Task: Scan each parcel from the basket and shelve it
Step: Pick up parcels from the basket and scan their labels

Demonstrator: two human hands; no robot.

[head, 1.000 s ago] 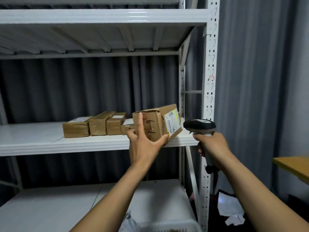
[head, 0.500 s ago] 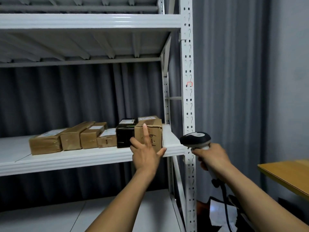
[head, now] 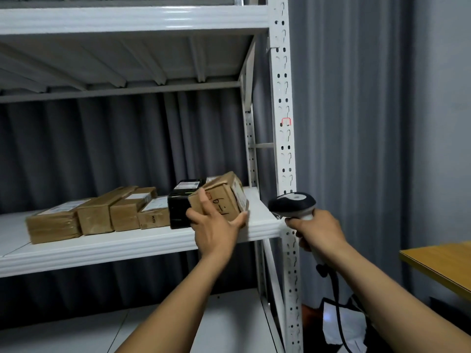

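Left of my left hand, the four brown parcels (head: 96, 215) and the black box (head: 179, 212) sit in their row on the shelf (head: 127, 247), just as they did half a second ago. The parcel (head: 224, 200) at the row's right end is what has changed. Then it stood square on the shelf with my fingers only resting on its front. Now it is tipped, right side higher than left, leaning toward the black box. My left hand (head: 216, 230) grasps it, fingers spread over the front, thumb hooked under the lower right corner. Whether its base touches the shelf I cannot tell. I judge the shelving unfinished — I am re-seating it.

It is brown cardboard, dark handwritten figures on the front, a white label on the right side. Right of it, my right hand (head: 318, 230) is clenched round the scanner (head: 293, 203) — idle, I judge.
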